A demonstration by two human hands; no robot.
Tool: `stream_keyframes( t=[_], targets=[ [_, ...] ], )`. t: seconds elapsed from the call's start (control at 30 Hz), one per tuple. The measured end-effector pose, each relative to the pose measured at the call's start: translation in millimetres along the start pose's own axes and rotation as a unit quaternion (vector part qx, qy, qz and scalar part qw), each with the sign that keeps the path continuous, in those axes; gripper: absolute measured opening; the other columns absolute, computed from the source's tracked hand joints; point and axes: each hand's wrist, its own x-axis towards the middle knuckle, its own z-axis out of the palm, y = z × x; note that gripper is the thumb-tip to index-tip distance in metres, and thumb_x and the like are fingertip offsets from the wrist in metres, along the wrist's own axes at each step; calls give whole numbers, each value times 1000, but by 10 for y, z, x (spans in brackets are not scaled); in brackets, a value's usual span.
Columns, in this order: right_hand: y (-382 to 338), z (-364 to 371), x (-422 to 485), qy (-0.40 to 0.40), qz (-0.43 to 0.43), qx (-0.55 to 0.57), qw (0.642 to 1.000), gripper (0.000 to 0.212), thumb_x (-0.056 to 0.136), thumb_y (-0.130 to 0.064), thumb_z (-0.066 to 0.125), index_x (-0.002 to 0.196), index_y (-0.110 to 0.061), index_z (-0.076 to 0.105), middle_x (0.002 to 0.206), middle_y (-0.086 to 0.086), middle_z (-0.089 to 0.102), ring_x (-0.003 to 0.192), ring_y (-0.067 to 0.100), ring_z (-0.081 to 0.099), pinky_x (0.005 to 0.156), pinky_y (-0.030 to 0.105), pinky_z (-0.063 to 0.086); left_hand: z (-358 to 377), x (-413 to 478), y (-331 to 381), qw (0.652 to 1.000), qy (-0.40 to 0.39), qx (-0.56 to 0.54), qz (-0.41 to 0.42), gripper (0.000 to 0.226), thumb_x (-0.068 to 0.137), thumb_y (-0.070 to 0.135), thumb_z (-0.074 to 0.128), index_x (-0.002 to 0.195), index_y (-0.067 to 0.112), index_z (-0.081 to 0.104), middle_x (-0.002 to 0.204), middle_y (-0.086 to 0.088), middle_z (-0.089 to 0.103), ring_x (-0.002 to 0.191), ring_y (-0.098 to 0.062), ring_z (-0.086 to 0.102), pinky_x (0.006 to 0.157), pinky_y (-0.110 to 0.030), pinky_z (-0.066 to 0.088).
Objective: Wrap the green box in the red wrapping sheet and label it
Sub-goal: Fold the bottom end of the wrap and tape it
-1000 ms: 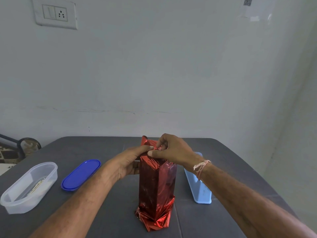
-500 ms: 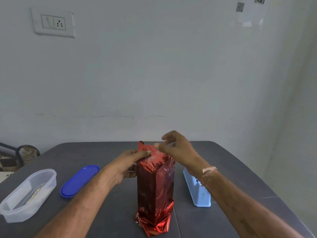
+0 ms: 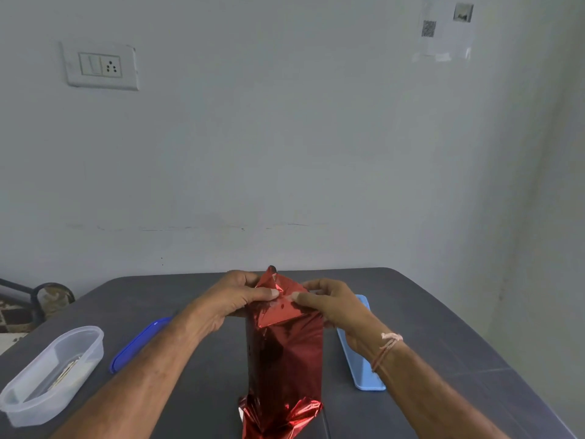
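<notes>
Red wrapping sheet (image 3: 285, 353) stands lower centre, top folds pinched by left hand (image 3: 234, 301) and right hand (image 3: 330, 304); grey surface (image 3: 418, 312) stretches behind; clear tub (image 3: 53, 372) lower left, pale blue tray (image 3: 361, 375) right.

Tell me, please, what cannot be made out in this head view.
Head view only:
Green box: wholly hidden under the red wrapping sheet.
Sheet's crumpled foot: cut off by the bottom edge.
Clear container: contents blurred behind its wall.
Light blue object: partly behind the right hand, kind unclear.
Wall notice: print too small.

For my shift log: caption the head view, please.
Left hand and right hand pinch the top folds of the red wrapping sheet, standing upright on the grey table.
</notes>
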Motion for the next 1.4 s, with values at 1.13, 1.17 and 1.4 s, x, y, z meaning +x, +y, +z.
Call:
stream_keyframes(
  t=[1.13, 1.17, 1.4],
  targets=[
    [-390, 114, 415, -114, -152, -53, 980, 19, 85, -23, 83, 92, -6, 77, 89, 16, 76, 78, 22, 71, 78, 38, 61, 113, -89, -1, 996, 13, -44, 75, 36, 84, 1, 80, 117, 6, 66, 98, -15, 79, 86, -23, 78, 69, -22, 58],
    [-387, 128, 420, -105, -155, -53, 981, 18, 84, -21, 83, 89, -5, 77, 86, 14, 76, 76, 22, 70, 78, 39, 60, 118, -97, 4, 996, 15, -47, 76, 35, 84, 0, 79, 117, 5, 66, 98, -16, 79, 84, -22, 78, 68, -21, 58],
    [-386, 169, 420, -78, -167, -53, 981, 17, 81, -21, 85, 85, -6, 77, 87, 18, 76, 78, 27, 70, 84, 48, 59, 62, -228, -23, 996, 17, -59, 66, 42, 85, 30, 82, 124, 24, 66, 112, -1, 78, 107, -16, 73, 95, -34, 50]
  ],
)
